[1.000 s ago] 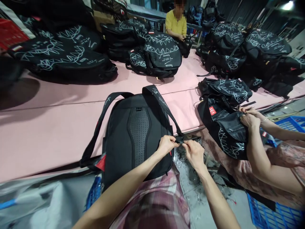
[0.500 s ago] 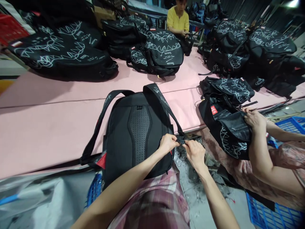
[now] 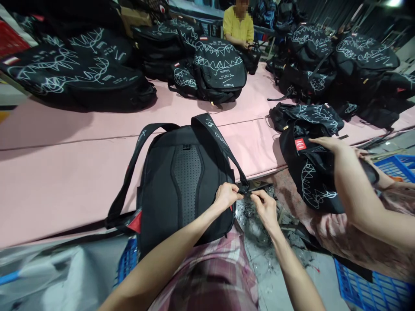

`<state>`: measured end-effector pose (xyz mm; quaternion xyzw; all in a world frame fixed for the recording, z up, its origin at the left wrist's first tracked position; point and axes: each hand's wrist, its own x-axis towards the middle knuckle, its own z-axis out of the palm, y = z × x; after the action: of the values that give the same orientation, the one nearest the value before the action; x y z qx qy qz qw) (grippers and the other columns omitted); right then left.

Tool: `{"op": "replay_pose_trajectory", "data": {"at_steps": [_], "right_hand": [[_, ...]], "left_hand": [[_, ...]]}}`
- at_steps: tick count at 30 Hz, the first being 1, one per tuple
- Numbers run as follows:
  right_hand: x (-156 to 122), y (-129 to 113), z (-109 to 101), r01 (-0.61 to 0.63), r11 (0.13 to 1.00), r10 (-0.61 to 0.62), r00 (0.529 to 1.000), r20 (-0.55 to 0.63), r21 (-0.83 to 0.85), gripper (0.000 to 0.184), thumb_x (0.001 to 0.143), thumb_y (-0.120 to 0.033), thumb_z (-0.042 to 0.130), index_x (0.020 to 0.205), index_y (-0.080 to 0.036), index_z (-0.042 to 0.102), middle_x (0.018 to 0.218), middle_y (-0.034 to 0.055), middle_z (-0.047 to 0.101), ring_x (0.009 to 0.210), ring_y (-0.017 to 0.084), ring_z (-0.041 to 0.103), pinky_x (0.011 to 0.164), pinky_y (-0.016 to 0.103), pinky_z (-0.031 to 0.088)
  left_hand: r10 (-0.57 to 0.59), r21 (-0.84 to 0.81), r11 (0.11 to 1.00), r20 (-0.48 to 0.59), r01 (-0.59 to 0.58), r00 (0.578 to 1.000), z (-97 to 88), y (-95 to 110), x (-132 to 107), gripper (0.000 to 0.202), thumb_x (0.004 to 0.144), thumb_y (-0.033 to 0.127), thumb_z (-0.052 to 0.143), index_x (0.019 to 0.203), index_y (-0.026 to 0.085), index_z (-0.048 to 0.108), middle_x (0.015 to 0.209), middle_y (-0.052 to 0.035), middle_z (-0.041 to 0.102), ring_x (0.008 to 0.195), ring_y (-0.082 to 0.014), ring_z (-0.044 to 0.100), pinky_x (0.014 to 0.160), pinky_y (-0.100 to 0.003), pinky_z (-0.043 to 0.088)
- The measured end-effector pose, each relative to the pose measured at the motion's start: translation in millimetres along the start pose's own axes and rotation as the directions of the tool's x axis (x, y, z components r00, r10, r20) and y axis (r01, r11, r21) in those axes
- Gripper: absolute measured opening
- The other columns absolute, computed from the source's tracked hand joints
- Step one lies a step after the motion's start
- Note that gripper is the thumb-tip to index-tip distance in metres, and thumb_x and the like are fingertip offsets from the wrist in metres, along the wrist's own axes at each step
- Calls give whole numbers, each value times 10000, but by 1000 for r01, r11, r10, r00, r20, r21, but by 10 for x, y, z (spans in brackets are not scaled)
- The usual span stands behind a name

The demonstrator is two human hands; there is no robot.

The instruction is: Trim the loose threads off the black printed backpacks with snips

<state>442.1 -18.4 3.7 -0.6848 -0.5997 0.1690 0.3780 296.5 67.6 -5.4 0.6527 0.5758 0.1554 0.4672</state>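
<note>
A black backpack [image 3: 158, 181] leans upright against the pink table edge in front of me, its padded back panel facing me. Its right shoulder strap [image 3: 223, 144] runs down to a small dark buckle [image 3: 245, 186] at the bag's right side. My left hand [image 3: 228, 196] is closed, pinching the strap at that buckle. Just right of it, my right hand [image 3: 264, 205] is closed too, thumb and fingertips pressed together at the strap's end. The fingers partly hide the webbing. The left shoulder strap [image 3: 128, 181] hangs loose in a loop.
Finished-looking black backpacks [image 3: 220, 69] with white scribbles lie on the pink table [image 3: 65, 172]. At right, a co-worker's arm [image 3: 353, 172] reaches into another backpack [image 3: 308, 177]. Blue crates [image 3: 372, 285] stand on the floor. Someone in a yellow shirt [image 3: 238, 28] sits at the back.
My hands stay at the buckle, with the right hand's fingertips slightly farther from the left. The co-worker's arm has moved over the other backpack, which has turned and shifted.
</note>
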Motion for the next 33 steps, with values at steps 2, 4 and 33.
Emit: {"op": "replay_pose_trajectory", "data": {"at_steps": [2,4,33], "right_hand": [[3,-4,-16,-37,998,38,999,-15,41,200,853,-360,512,863,-214,648,794,18,669,685,164,589,637,262,430],[20,-16,-16,-28,997,28,1000,-2,66,193,834,-358,531,885,-211,647,833,28,667,762,177,597,703,275,438],[602,216,605,-512,516,512,827,231,687,404,564,-464,699,543,-231,370,421,-104,247,377,54,172,379,240,152]], "left_hand": [[4,4,1000,4,-4,1000,7,-13,7,125,560,290,690,542,184,627,476,55,458,526,-108,447,501,-227,276],[11,11,1000,4,-11,1000,17,-25,15,127,558,284,692,537,183,617,476,56,445,525,-108,439,501,-229,271],[228,-263,920,-240,-289,944,-241,-13,-90,190,830,290,476,693,194,566,690,-28,628,664,-165,566,660,-304,430]]}}
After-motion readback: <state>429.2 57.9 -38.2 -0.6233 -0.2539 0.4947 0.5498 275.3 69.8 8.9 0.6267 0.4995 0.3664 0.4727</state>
